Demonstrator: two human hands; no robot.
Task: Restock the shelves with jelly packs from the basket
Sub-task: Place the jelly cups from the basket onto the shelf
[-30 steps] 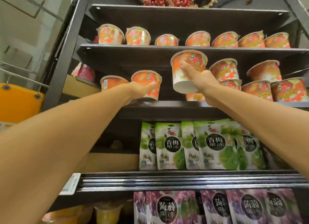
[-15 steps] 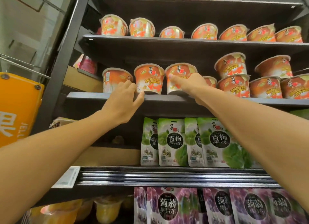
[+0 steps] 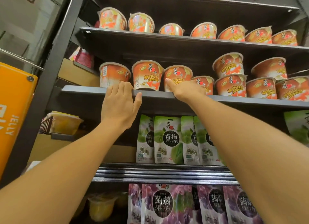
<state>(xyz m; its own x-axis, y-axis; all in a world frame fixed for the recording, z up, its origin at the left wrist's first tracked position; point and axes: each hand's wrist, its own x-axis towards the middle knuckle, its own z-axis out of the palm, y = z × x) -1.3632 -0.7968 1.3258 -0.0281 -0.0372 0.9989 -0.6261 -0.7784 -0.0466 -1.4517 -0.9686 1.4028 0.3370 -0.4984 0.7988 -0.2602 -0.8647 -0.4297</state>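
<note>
An orange jelly cup (image 3: 177,73) stands on the middle shelf (image 3: 83,89), third in a row next to two like cups (image 3: 147,73). My right hand (image 3: 185,89) grips its lower right side, thumb across the front and fingers hidden behind it. My left hand (image 3: 119,105) rests on the shelf's front edge, fingers laid flat over the lip just below the second cup, holding nothing. The basket is out of view.
More orange cups fill the top shelf (image 3: 204,30) and stack two high at the right (image 3: 229,64). Green pouches (image 3: 167,138) and purple pouches (image 3: 160,205) hang below. An orange JELLY sign (image 3: 13,110) stands at the left, yellow cups (image 3: 66,125) beside the frame.
My right hand brought the cup down from mid-air and set it on the middle shelf beside the others. My left hand came off the second cup and dropped to the shelf edge.
</note>
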